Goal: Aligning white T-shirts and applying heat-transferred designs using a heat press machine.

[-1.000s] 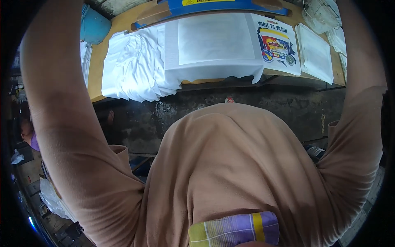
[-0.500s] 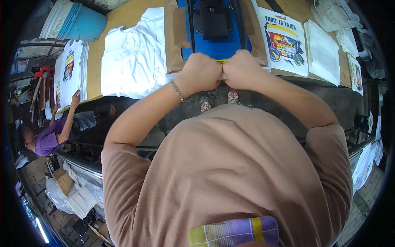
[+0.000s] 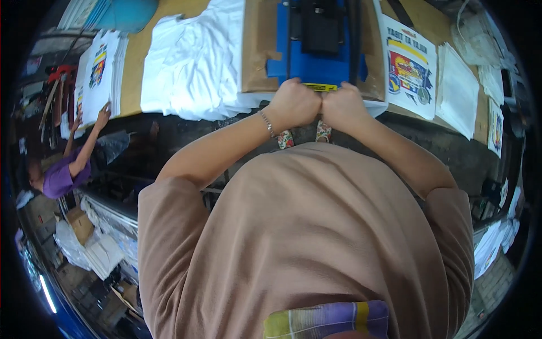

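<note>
The left hand (image 3: pixel 294 104) and the right hand (image 3: pixel 345 106) are clenched side by side on the front end of the blue press (image 3: pixel 316 68); the fingers hide which part they grasp. The press stands at the near edge of the bench (image 3: pixel 134 85). Along this edge, a wrinkled white shirt (image 3: pixel 189 68) lies to its left, and a printed cloth (image 3: pixel 411 70) to its right.
</note>
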`<act>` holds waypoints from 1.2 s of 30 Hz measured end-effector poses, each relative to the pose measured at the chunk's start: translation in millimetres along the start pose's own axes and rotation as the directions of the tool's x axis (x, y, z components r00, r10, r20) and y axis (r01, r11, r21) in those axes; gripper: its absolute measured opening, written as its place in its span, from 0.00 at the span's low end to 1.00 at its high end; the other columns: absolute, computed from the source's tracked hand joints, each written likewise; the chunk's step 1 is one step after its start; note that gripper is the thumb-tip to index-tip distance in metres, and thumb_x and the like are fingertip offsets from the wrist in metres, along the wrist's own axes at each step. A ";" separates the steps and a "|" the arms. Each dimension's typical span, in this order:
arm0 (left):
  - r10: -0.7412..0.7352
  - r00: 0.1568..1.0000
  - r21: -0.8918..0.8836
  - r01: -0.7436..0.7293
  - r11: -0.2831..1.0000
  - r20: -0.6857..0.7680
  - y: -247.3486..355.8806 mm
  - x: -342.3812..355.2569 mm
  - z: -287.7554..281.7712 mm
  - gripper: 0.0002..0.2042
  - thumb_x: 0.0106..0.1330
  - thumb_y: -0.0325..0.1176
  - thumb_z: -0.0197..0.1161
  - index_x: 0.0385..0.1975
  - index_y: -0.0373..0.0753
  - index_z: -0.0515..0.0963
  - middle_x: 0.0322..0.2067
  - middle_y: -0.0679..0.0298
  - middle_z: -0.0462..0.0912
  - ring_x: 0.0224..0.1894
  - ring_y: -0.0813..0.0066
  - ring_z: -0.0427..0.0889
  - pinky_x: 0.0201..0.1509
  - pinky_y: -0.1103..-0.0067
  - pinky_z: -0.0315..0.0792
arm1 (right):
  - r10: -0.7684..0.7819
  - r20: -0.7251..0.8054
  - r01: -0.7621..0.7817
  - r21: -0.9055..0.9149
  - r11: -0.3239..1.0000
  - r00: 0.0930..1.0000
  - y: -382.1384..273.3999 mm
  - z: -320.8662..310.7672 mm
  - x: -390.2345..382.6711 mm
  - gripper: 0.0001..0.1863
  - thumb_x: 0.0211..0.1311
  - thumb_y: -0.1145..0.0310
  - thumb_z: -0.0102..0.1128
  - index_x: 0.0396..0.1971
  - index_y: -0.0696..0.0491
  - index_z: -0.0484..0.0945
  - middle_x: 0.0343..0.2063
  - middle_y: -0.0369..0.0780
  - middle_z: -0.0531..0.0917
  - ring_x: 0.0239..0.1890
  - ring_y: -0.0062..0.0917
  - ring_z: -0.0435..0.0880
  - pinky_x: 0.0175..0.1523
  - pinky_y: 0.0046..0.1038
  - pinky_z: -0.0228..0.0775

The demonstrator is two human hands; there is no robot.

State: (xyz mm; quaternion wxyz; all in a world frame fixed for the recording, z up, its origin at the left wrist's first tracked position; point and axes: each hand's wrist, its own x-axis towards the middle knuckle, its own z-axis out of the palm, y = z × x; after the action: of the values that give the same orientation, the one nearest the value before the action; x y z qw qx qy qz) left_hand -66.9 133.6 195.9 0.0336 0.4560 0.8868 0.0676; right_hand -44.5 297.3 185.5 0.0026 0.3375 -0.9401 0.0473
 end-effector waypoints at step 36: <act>0.388 0.777 0.173 -0.350 0.921 -0.495 -36.3 -39.1 -3.6 0.11 0.52 0.36 0.56 0.34 0.40 0.74 0.35 0.63 0.77 0.42 0.71 0.76 0.55 0.74 0.62 | 0.196 0.134 -0.190 -0.051 0.980 0.971 -23.5 -26.3 7.4 0.16 0.40 0.60 0.66 0.27 0.54 0.74 0.21 0.41 0.79 0.26 0.32 0.79 0.46 0.35 0.65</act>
State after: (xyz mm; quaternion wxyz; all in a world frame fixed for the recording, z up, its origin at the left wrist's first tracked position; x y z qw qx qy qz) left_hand -73.7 80.7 193.9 -0.2374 0.5862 0.7574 0.1621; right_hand -36.0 276.9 214.1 -0.0611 0.2469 -0.9671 0.0062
